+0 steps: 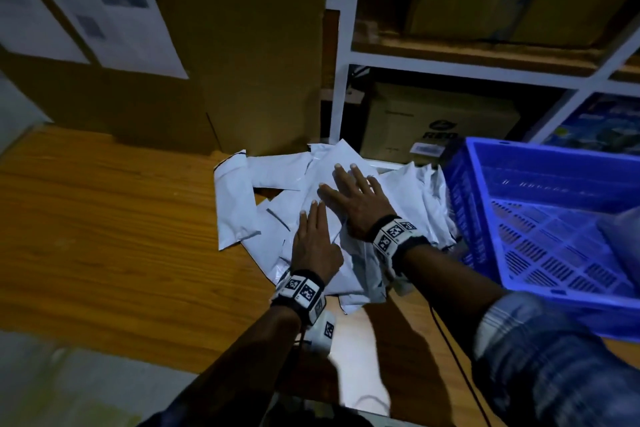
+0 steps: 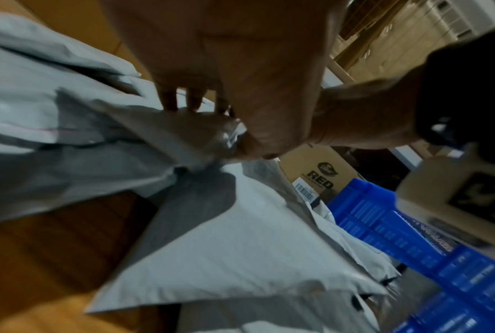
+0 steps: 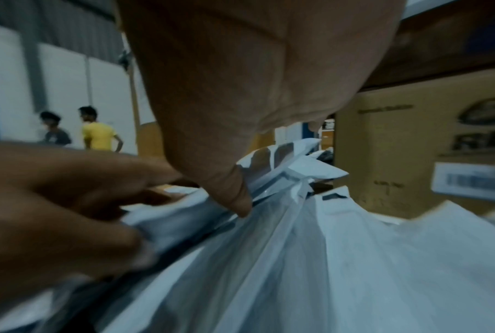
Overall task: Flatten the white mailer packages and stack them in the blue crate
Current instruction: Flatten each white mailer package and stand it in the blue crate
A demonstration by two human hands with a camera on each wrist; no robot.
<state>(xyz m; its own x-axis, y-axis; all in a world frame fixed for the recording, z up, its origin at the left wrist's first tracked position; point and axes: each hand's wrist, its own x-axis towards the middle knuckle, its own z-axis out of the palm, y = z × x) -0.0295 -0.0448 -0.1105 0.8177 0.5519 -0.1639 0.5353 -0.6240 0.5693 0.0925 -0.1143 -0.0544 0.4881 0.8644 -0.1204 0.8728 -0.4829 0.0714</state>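
Observation:
A loose pile of several white mailer packages (image 1: 277, 191) lies on the wooden table (image 1: 104, 218), left of the blue crate (image 1: 540, 218). My left hand (image 1: 313, 239) lies flat, fingers straight, on a mailer near the front of the pile. My right hand (image 1: 356, 194) presses flat with spread fingers on the topmost mailer (image 1: 332, 163), just behind the left hand. In the left wrist view, the left palm (image 2: 240, 67) hangs over crumpled mailers (image 2: 226, 247), with the crate (image 2: 411, 236) at right. The right wrist view shows the right palm (image 3: 254, 78) over white mailers (image 3: 354, 259).
A large cardboard box (image 1: 207, 45) with paper labels stands behind the table. A white shelf frame (image 1: 341, 45) at the back right holds more cartons (image 1: 433, 121). The crate's slatted floor (image 1: 554, 246) shows, with a pale object at its right edge. Two people (image 3: 81, 130) stand far off.

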